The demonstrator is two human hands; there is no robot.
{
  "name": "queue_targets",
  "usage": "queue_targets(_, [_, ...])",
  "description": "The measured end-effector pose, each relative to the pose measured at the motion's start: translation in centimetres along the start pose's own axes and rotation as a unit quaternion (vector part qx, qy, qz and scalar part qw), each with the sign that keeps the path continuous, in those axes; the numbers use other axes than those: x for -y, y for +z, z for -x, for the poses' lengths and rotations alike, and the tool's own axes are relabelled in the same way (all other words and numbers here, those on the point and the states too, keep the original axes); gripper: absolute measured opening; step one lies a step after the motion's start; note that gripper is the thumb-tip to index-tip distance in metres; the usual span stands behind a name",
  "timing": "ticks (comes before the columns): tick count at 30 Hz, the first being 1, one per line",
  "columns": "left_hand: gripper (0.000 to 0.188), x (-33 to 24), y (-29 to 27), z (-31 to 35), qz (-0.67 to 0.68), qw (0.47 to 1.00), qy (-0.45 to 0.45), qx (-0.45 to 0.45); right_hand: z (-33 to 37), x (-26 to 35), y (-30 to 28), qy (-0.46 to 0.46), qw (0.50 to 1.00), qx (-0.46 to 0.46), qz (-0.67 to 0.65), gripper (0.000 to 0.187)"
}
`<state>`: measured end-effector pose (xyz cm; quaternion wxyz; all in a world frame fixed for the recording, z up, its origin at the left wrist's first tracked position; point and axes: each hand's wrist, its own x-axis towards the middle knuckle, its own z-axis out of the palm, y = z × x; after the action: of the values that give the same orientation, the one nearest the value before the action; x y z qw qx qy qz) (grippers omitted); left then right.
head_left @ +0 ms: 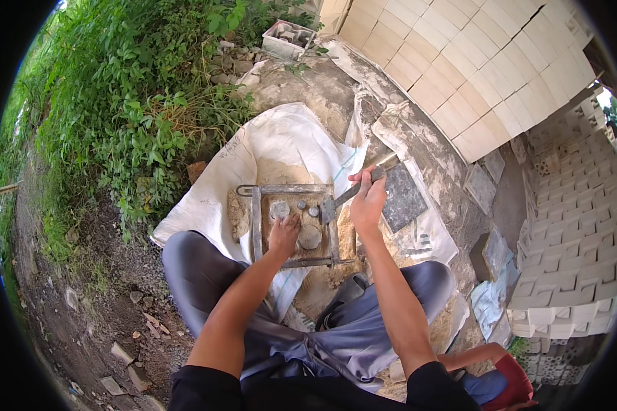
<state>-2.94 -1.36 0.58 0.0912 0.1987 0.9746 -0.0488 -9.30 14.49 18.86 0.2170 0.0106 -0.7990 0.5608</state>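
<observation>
A rectangular metal frame (256, 229) lies in front of my crossed legs, with sandy material inside it. Set in the sand are a grey round disc (280, 209), a larger round disc (309, 238) and two small round pieces (313, 211). My left hand (284, 235) rests inside the frame between the two bigger discs, its fingers stretched out and touching near the upper disc. At the frame's right side, my right hand (368, 195) is closed round the handle of a flat-bladed scraper (344, 196). The scraper's blade points down-left, over the frame's right bar.
White sacking (206, 195) with loose sand lies under the frame. A dark square slab (403, 196) sits to the right. Stacked pale blocks (452, 65) rise beyond; more blocks (569, 226) stand right. Another person's red sleeve (516, 377) shows lower right. Plants (130, 103) grow left.
</observation>
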Motion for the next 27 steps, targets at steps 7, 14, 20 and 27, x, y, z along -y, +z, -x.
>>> queue_targets(7, [0.057, 0.1, 1.0, -0.2, -0.009, 1.000, -0.014, -0.021, -2.0, 3.7, 0.3, -0.011, 0.999, -0.027, 0.021, 0.012])
queue_targets(14, [0.054, 0.2, 0.3, -0.1, 0.018, 1.000, -0.011, -0.018, -1.0, 0.7, 0.6, 0.005, 0.998, 0.012, 0.068, 0.008])
queue_targets(20, [0.053, 0.1, 0.3, 0.3, 0.009, 0.999, -0.019, -0.040, 0.0, 5.6, -1.1, -0.030, 0.998, -0.010, 0.051, 0.011])
queue_targets(27, [0.050, 0.0, -0.5, 0.3, 0.046, 0.999, -0.018, -0.022, 2.0, 4.0, -2.1, -0.043, 0.997, 0.033, 0.047, 0.008])
